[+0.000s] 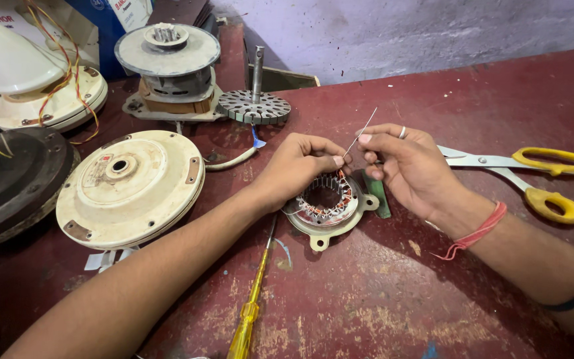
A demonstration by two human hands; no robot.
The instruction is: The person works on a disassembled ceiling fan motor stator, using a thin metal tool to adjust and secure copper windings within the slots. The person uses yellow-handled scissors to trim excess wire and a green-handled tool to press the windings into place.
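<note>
**Threading wire into a small stator, bench pretty crowded**

Working right over the little motor stator [327, 203], which sits in its grey flanged housing near the middle of the worn red table [393, 292]. Left hand [297, 166] rests on the stator's top edge, fingers curled in tight and pinching at the base of a thin stiff wire [360, 133]. Right hand [406, 166] pinches the same wire a bit higher, thumb and forefinger closed narrow on it, so the wire pokes up at a slant between both hands.

Stuff crowding around: a green strip [379, 194] lies just beside the stator, half under the right hand. Yellow-handled scissors [533, 179] lie behind the right wrist, blades pointing at the hand. A yellow screwdriver [250, 306] runs under the left forearm, tip toward the stator. A cream round fan motor cover [131, 189] sits left of that arm, and a slotted rotor on a shaft [254, 103] stands further back, with another motor assembly [167, 66] beside it.

As for what holds what, the housing cups the copper windings, which ring an open centre.
</note>
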